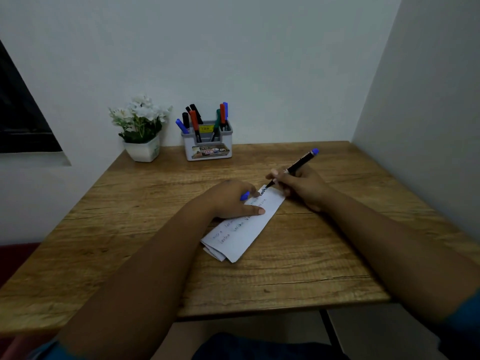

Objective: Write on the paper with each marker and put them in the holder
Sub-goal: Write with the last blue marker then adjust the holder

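Note:
A folded white paper with several lines of handwriting lies slanted in the middle of the wooden table. My right hand grips a black marker with a blue end, its tip touching the paper's far corner. My left hand rests on the paper, thumb pressed flat, and holds a blue cap between its fingers. A grey holder stands at the table's back edge with several black, red, green and blue markers upright in it.
A white pot of white flowers stands left of the holder against the back wall. A wall runs along the table's right side. A dark window frame is at the far left.

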The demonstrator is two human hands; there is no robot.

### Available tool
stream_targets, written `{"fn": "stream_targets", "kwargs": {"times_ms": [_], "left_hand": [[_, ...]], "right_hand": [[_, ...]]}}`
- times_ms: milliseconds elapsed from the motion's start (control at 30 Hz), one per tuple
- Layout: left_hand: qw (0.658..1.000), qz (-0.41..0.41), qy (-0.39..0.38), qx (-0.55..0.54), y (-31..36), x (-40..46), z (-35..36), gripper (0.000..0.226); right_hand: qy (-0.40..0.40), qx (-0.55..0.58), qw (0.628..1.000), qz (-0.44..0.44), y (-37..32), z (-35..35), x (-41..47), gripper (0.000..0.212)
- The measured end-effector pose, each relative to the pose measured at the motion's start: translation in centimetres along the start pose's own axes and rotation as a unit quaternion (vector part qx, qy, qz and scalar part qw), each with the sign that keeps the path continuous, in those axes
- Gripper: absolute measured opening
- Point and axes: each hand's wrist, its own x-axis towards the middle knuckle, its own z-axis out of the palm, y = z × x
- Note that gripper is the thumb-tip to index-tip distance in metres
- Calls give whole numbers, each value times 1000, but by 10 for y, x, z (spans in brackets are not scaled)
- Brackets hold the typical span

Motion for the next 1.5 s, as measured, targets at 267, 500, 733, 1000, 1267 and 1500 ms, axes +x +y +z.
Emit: {"fn": "stream_targets", "kwargs": {"times_ms": [267,500,733,1000,1267,1500], "left_hand": [[999,14,22,-28,-4,0,2,48],[998,41,25,-43,-7,1,1,54],[999,34,7,-40,-9,5,-1,59],[998,42,19,-48,-14,8,0,55],[998,39,18,-48,-16,10,2,55],[998,37,11,-45,-15,11,0,55]], "right_hand": [[-94,-48,993,46,-4,-11,9,13],[3,-119,993,-10,-3,5,6,24],[-45,-73,995,-42,-2,-3,6,5],[-74,-128,988,-52,1,-5,9,9],[-85,-163,981,-62,2,1,12,13],[-73,-130,987,-53,1,1,14,13]]}}
